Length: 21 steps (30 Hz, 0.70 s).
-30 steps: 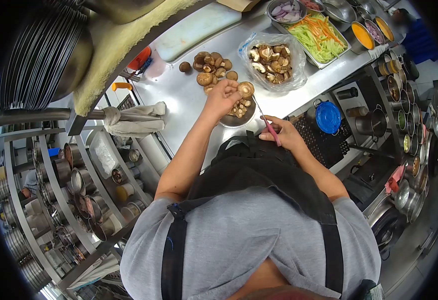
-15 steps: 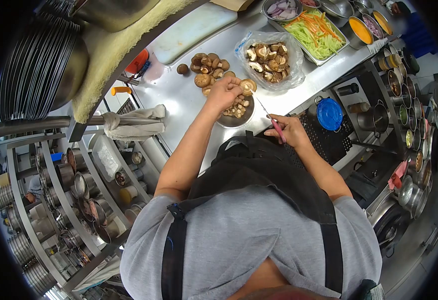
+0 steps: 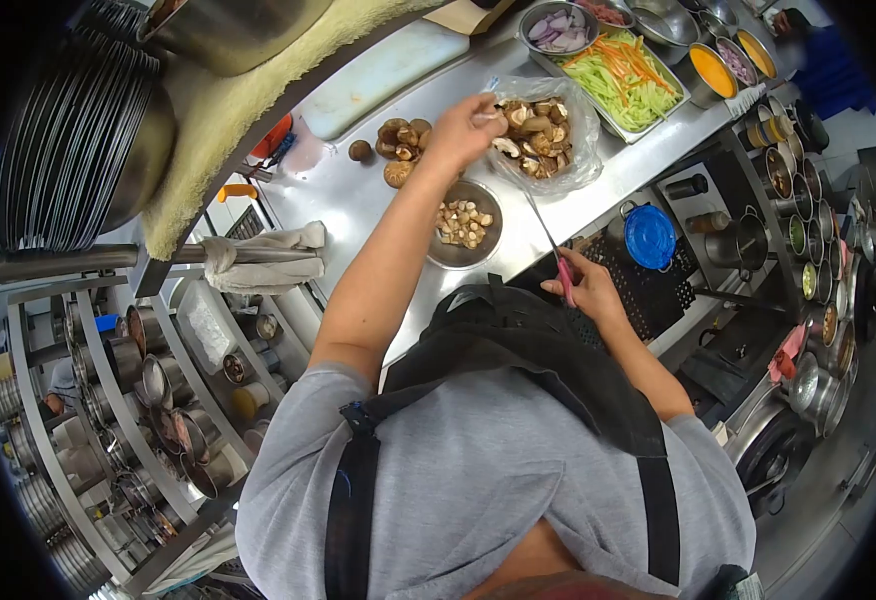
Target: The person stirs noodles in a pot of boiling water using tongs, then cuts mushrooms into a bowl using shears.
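My left hand (image 3: 466, 132) is at the near-left edge of a clear plastic bag (image 3: 586, 172) full of cut mushroom caps (image 3: 540, 140). Its fingers are partly curled but apart, and I see no mushroom between them. Low on the right, my right hand (image 3: 590, 288) grips the pink handle of a slim-bladed knife (image 3: 546, 226), its blade pointing away from me over the counter. Between my hands stands a metal bowl (image 3: 494, 232) holding pale mushroom stems (image 3: 463, 222). Whole brown mushrooms (image 3: 398, 142) lie left of my left forearm, which hides part of the pile.
A white cutting board (image 3: 383, 80) lies at the back left of the steel counter. Behind the bag are a tray of shredded green and orange vegetables (image 3: 626, 85) and a bowl of sliced onion (image 3: 558, 28). A blue lid (image 3: 650, 238) sits at the right, below counter level.
My left hand has moved from over the bowl to the bag, and the mushroom it held is out of its fingers. The knife has drawn back slightly, staying in my right hand.
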### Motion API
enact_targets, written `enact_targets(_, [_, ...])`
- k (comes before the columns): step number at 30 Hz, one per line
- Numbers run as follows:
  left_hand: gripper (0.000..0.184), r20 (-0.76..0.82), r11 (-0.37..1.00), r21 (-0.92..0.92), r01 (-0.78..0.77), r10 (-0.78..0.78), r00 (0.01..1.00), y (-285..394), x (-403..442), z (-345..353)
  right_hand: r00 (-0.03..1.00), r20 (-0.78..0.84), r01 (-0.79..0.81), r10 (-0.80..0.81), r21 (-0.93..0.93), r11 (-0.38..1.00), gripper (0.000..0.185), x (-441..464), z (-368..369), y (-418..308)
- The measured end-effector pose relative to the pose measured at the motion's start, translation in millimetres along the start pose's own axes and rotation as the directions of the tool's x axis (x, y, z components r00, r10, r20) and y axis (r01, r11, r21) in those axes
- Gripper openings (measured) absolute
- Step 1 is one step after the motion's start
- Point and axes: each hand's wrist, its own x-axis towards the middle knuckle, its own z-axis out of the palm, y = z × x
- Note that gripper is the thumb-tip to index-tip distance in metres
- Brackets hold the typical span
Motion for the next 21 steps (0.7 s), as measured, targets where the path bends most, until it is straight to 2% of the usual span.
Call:
enact_targets(2, [0.045,-0.048,0.999,0.003,0.034,-0.034,0.998,11,-1,-29,0.998,-0.047,0.029,-0.028,0.032,0.999,0.068,-3,3,6])
enact_targets(4, [0.041,-0.217,0.929,0.369,-0.021,0.108,0.970,2,6,-72,0.994,-0.094,0.056,-0.049,0.070,0.996,0.069,-5,7,15])
enact_targets(6, [0.037,-0.386,0.830,0.538,0.146,0.089,0.918,-51,21,-120,0.989,-0.145,0.058,-0.033,0.172,0.983,0.070,-7,12,23])
enact_targets(8, [0.037,-0.360,0.694,0.664,0.278,-0.029,0.932,-96,18,-159,0.990,-0.137,0.042,-0.022,0.141,0.989,0.070,-12,9,11])
enact_targets(10, [0.040,-0.278,0.596,0.745,0.300,-0.131,0.951,-122,-1,-166,0.993,-0.116,0.029,-0.020,0.077,0.997,0.069,-11,8,5])
enact_targets(11, [0.044,-0.218,0.580,0.759,0.296,-0.201,0.955,-118,-12,-160,0.993,-0.118,0.035,-0.026,0.075,0.997,0.069,-9,7,0])
enact_targets(12, [0.047,-0.204,0.549,0.788,0.279,-0.195,0.959,-121,-22,-156,0.994,-0.105,0.043,-0.039,0.035,0.998,0.069,-7,6,-7])
enact_targets(14, [0.046,-0.275,0.580,0.768,0.272,-0.084,0.958,-136,-30,-154,0.994,-0.096,0.051,-0.051,-0.003,0.999,0.069,-4,5,-23])
enact_targets(15, [0.046,-0.274,0.581,0.768,0.269,-0.082,0.958,-140,-32,-155,0.995,-0.068,0.071,-0.073,-0.030,0.997,0.068,-1,2,-33])
enact_targets(17, [0.044,-0.439,0.587,0.688,0.428,-0.134,0.889,-142,-35,-156,0.994,-0.038,0.098,-0.100,-0.057,0.994,0.067,5,4,-43])
enact_targets(21, [0.044,-0.446,0.661,0.607,0.440,-0.175,0.878,-176,-32,-175,0.985,0.019,0.175,-0.174,-0.077,0.982,0.064,13,9,-56])
